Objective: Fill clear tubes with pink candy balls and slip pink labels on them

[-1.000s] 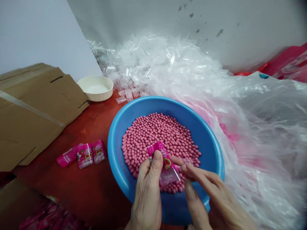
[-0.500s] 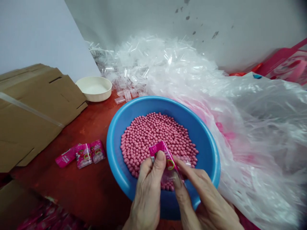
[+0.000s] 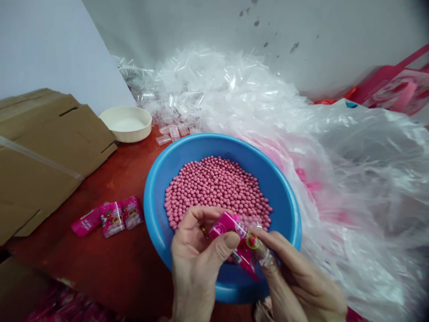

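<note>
Above a round blue plastic basin [image 3: 157, 219], the left hand [image 3: 196, 255] pinches a glossy pink sachet [image 3: 233, 235] between its thumb and curled fingers. The right hand [image 3: 301, 279] pinches the sachet's clear, crinkled end. Smooth pink beads [image 3: 214, 188] lie heaped in the basin below. Three flat sachets [image 3: 112, 219] rest on the red tabletop [image 3: 100, 264] beside it, and a billowing clear plastic bag [image 3: 362, 179] lies against the basin's right rim.

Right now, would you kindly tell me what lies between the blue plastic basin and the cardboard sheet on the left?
In the head view, three pink sachets lie there on the red tabletop.
</note>
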`<state>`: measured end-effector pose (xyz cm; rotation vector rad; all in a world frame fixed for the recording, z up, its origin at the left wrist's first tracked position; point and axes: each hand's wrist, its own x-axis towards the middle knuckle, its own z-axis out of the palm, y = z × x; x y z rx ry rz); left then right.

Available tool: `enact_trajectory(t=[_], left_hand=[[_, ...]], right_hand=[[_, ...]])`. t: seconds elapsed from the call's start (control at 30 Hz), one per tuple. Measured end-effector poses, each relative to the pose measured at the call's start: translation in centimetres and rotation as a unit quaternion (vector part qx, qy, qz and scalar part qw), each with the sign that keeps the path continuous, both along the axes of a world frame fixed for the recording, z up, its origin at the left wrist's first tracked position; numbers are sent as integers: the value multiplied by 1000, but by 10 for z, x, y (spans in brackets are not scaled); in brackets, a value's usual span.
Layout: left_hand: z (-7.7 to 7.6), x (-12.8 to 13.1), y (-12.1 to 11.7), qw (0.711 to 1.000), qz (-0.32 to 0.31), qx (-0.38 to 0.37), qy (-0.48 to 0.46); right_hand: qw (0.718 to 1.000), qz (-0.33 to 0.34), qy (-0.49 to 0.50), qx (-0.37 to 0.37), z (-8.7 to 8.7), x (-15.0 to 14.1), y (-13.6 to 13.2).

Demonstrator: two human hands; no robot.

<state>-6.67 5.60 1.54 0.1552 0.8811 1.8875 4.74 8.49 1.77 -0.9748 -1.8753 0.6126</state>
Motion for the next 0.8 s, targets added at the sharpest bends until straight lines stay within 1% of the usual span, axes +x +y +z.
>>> enact_trajectory(t=[0.07,0.13,0.2,0.23,0.3,0.33,0.43,0.5,0.57,0.63,0.7,0.73,0.8], left_hand=[[0,1,0,1000,0,7,-5],[0,1,1,999,-36,24,12],[1,-1,0,995,-70,31,69],[1,-2,0,991,-77,27,106],[2,-4,-1,983,-75,19,164],[2,-4,-1,981,-73,17,177],[0,-3,-3,985,-72,4,154],[-1,-3,-3,990,-66,-10,126],[-2,-4,-3,993,-61,-10,103],[-2,-5,-2,995,-51,-7,80],[-2,-7,-1,998,-35,-10,59],[-1,-8,0,998,-31,-14,51],[-1,-9,1,999,-31,-16,36]], right_hand=[[1000,-3,4,7,-3,4,-1],[999,-21,-7,26,-5,6,-1],[999,-31,-30,33,-4,8,-1],[998,-26,-43,25,-2,9,0],[998,-5,-58,3,2,9,1],[998,9,-55,-6,4,9,1],[998,24,-44,-28,10,11,0],[997,15,-56,-42,11,11,-2],[996,5,-82,-42,13,13,0],[993,-9,-115,-12,15,15,8],[983,-31,-170,55,15,19,21],[972,-34,-214,88,14,22,27],[939,-12,-317,133,8,31,38]])
